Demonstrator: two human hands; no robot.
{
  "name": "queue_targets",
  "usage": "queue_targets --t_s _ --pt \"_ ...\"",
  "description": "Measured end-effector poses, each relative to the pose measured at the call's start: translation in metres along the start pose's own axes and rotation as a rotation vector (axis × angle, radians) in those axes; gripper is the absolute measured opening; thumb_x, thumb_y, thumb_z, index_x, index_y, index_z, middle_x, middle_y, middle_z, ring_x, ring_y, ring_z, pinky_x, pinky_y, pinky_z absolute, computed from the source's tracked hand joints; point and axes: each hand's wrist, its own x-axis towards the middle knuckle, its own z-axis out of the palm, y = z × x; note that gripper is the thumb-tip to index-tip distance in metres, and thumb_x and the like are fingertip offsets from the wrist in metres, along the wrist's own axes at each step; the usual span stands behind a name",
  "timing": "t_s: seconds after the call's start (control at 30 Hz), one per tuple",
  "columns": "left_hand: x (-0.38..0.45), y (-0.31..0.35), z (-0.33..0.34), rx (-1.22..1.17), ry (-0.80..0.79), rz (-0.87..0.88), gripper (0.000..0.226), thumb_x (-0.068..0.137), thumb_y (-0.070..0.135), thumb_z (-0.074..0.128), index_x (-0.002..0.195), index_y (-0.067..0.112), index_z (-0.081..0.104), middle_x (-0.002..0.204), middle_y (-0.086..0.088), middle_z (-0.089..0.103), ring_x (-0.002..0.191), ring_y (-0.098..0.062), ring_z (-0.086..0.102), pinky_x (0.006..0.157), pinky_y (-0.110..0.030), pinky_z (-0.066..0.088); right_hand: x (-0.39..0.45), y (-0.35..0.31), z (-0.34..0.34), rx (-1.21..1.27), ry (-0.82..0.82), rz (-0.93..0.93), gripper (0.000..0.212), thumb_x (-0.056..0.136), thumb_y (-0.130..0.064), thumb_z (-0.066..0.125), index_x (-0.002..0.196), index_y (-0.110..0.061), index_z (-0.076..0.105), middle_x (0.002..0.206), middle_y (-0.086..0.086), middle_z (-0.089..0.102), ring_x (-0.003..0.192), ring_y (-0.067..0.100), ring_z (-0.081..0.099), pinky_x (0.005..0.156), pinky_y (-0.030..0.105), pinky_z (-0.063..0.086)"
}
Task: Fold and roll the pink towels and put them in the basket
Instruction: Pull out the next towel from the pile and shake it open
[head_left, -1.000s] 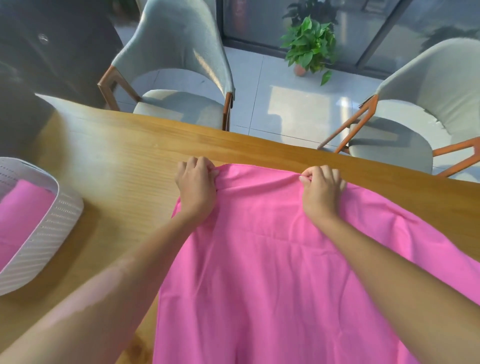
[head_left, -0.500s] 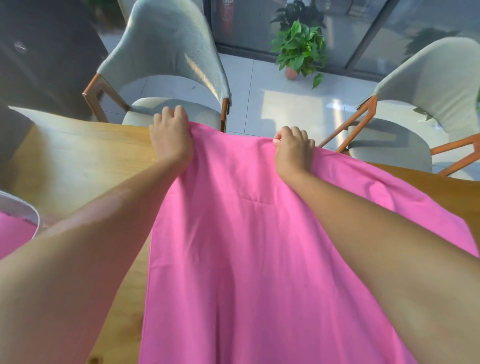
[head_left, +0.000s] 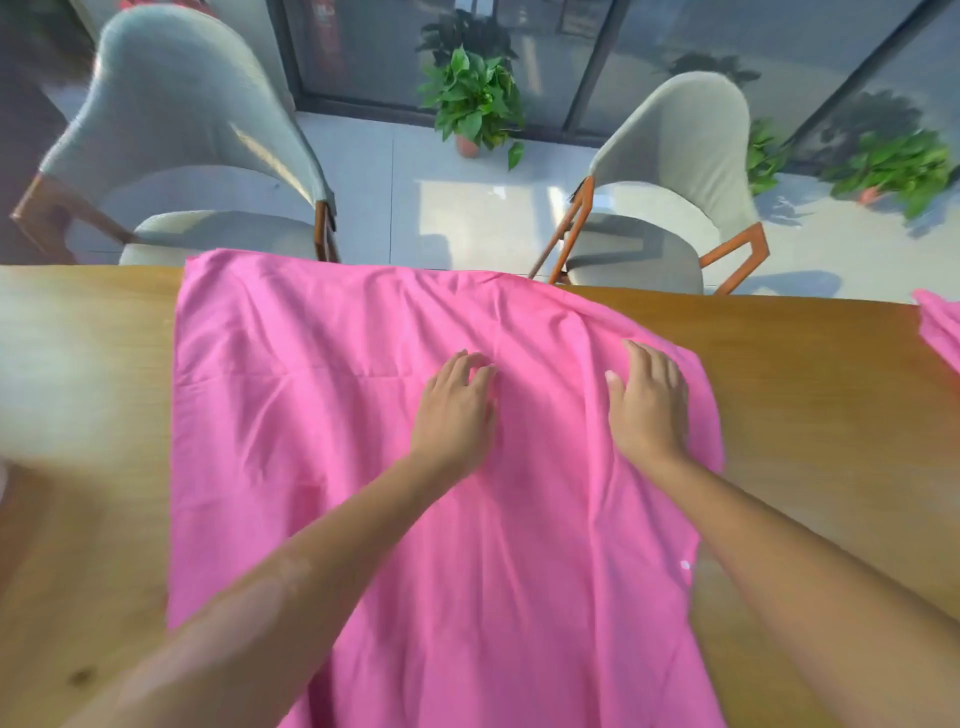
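While the pink towel (head_left: 332, 467) lies spread over the wooden bench (head_left: 88, 545), both hands rest flat on top of it. The towel covers the middle of the bench, its far edge reaching the bench's far rim at about twelve o'clock and its near part running out of view at six o'clock; the cloth is lightly creased, with wrinkles gathered toward its far right corner. The left hand (head_left: 454, 410) sits palm down near the towel's centre, its fingers (head_left: 457, 366) only slightly bent and loosely spread, pressing on the cloth and gripping nothing. The right hand (head_left: 649, 405) lies at about three o'clock from the left one, close to the towel's right edge, palm down, fingers straight and together, also holding nothing. At the right margin, around two o'clock, a bit of a second pink towel (head_left: 943, 330) shows on the bench, well apart from the first. Beyond the bench stand two grey chairs with wooden frames, one (head_left: 182, 130) at eleven o'clock and one (head_left: 675, 156) at one o'clock, and a potted plant (head_left: 472, 98) on the tiled floor between them.
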Motion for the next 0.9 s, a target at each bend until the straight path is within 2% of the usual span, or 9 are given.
queue_targets --t_s 0.1,0.2,0.27,0.37,0.47,0.53,0.67,0.8,0.9 --pt "-0.005 0.042 0.037 -0.021 -0.056 0.035 0.047 0.099 0.013 0.049 0.146 0.009 0.049 0.156 -0.01 0.04 0.149 -0.026 0.029 0.12 -0.042 0.026 -0.028 0.072 -0.025 0.005 -0.049 0.345 0.058 0.093 -0.033 0.064 0.137 0.0 0.046 0.131 0.025 0.054 0.122 0.042 0.048 0.102 0.048 0.036" --pt "-0.004 0.066 0.07 0.041 -0.101 -0.012 0.055 0.103 0.019 0.044 0.156 0.015 0.034 0.166 -0.006 0.023 0.155 -0.025 0.014 0.126 -0.043 0.009 -0.054 0.115 -0.035 0.03 -0.188 0.574 0.065 0.087 -0.053 0.067 0.124 -0.002 0.053 0.127 0.023 0.056 0.121 0.038 0.051 0.097 0.045 0.041" --pt "-0.004 0.076 0.084 0.128 -0.087 -0.049 0.058 0.103 0.03 0.041 0.159 0.023 0.028 0.169 -0.003 0.014 0.156 -0.025 0.006 0.125 -0.047 0.003 -0.067 0.128 -0.034 0.068 -0.22 0.567 0.055 0.083 -0.054 0.071 0.11 -0.008 0.061 0.118 0.018 0.062 0.116 0.035 0.054 0.092 0.042 0.043" --pt "-0.005 0.085 0.095 0.251 -0.061 -0.071 0.058 0.101 0.041 0.033 0.158 0.036 0.026 0.169 -0.004 0.013 0.156 -0.03 0.007 0.124 -0.056 0.006 -0.075 0.129 -0.026 0.132 -0.276 0.552 0.034 0.09 -0.043 0.067 0.097 -0.01 0.064 0.11 0.016 0.066 0.11 0.034 0.056 0.084 0.041 0.044" --pt "-0.006 0.089 0.099 0.325 -0.058 -0.074 0.062 0.098 0.053 0.021 0.159 0.041 0.021 0.169 -0.005 0.01 0.156 -0.032 0.005 0.122 -0.059 0.006 -0.062 0.134 -0.024 0.229 -0.217 0.557 0.022 0.101 -0.027 0.055 0.108 -0.006 0.055 0.111 0.019 0.067 0.103 0.037 0.061 0.069 0.038 0.034" --pt "-0.006 0.09 0.101 0.341 -0.057 -0.082 0.063 0.098 0.06 0.017 0.159 0.044 0.016 0.17 -0.005 0.007 0.156 -0.032 0.002 0.123 -0.058 0.003 -0.041 0.151 -0.029 0.281 -0.145 0.562 0.017 0.103 -0.019 0.049 0.114 -0.006 0.05 0.114 0.018 0.067 0.1 0.038 0.063 0.066 0.034 0.029" --pt "-0.002 0.096 0.102 0.34 -0.059 -0.117 0.061 0.099 0.054 0.029 0.158 0.043 0.021 0.169 -0.006 0.008 0.155 -0.032 0.0 0.122 -0.061 0.002 0.008 0.201 -0.033 0.258 -0.097 0.465 0.011 0.101 -0.007 0.047 0.112 -0.004 0.047 0.101 0.023 0.066 0.091 0.041 0.063 0.06 0.033 0.022" --pt "0.007 0.116 0.106 0.368 -0.074 -0.158 0.063 0.093 0.043 0.046 0.154 0.038 0.031 0.165 -0.008 0.015 0.152 -0.04 0.007 0.119 -0.066 0.007 0.05 0.236 -0.032 0.116 -0.139 0.187 0.008 0.101 -0.015 0.049 0.108 -0.012 0.045 0.093 0.021 0.068 0.08 0.043 0.063 0.059 0.037 0.034" --pt "0.012 0.133 0.112 0.347 -0.073 -0.216 0.065 0.089 0.044 0.046 0.151 0.036 0.031 0.163 -0.008 0.014 0.15 -0.043 0.004 0.116 -0.07 0.006 0.073 0.241 -0.024 0.282 -0.185 0.317 0.023 0.099 -0.027 0.053 0.103 -0.005 0.057 0.093 0.019 0.068 0.086 0.041 0.063 0.064 0.04 0.04"
